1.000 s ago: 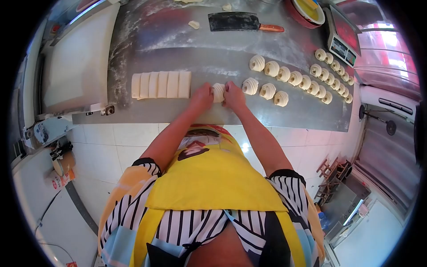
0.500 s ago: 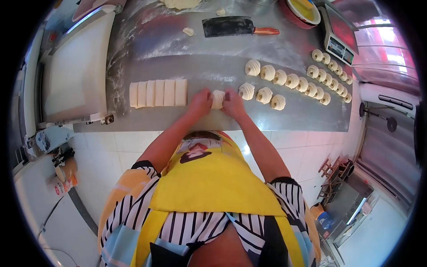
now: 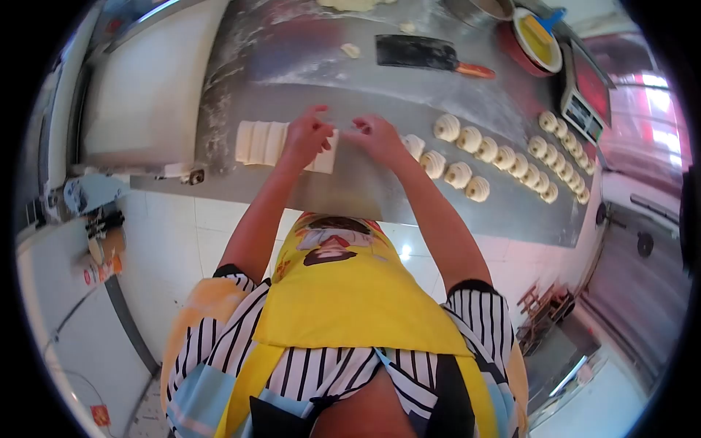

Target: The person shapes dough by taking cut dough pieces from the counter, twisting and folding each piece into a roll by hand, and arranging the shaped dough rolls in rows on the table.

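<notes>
My left hand [image 3: 309,139] hovers over the right end of a row of pale dough strips [image 3: 255,143], its fingers apart and nothing seen in them. Part of the strips is hidden beneath it. To its right, my right hand [image 3: 377,139] has loosely bent fingers set apart, with no dough visible between them. Close to that hand lies a twisted dough roll [image 3: 413,146], partly covered by it. More shaped rolls [image 3: 458,175] continue the short row to the right, and a longer row [image 3: 485,150] sits behind it.
A cleaver [image 3: 416,52] with a wooden handle lies farther back on the floured metal table [image 3: 314,87]. At the back right are a bowl of yellow liquid with a brush [image 3: 539,33] and a scale [image 3: 584,109]. A white machine [image 3: 146,87] stands left.
My hands have let go of the roll they held, which now sits at the left end of the short row. My left hand has moved over the strips. The view has shifted and turned.
</notes>
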